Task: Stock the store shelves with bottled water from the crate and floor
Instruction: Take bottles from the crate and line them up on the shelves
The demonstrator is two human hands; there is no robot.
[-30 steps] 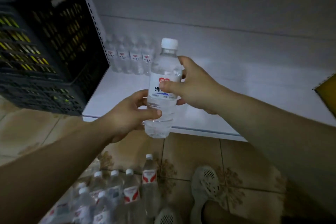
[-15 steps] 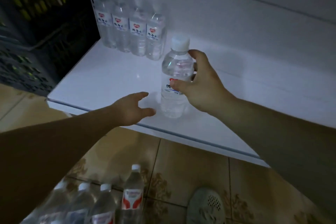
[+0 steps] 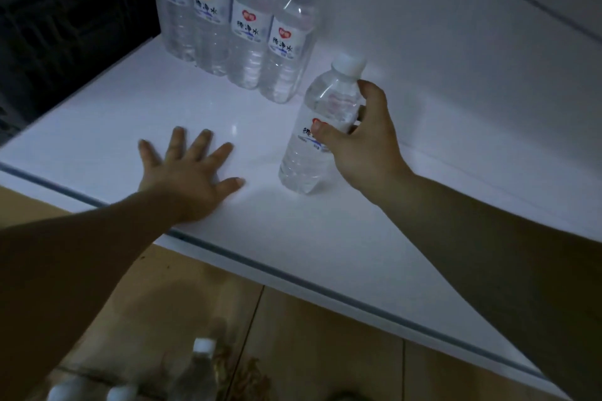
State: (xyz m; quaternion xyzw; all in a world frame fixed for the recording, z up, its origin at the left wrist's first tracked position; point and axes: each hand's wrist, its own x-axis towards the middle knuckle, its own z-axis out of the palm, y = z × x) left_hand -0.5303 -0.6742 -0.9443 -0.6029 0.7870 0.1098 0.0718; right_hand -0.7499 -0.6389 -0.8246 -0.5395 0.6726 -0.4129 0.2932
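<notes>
- Your right hand (image 3: 368,146) grips the clear plastic water bottle (image 3: 321,127), upright on the white shelf (image 3: 97,146), just right of the stocked row (image 3: 241,16).
- Your left hand (image 3: 189,176) lies spread flat, empty.

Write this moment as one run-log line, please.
right hand: grips bottle on shelf | left hand: flat on shelf | row of four bottles: back left of shelf

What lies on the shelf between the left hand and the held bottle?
Nothing: the head view shows only bare white shelf between the left hand and the bottle in the right hand.
</notes>
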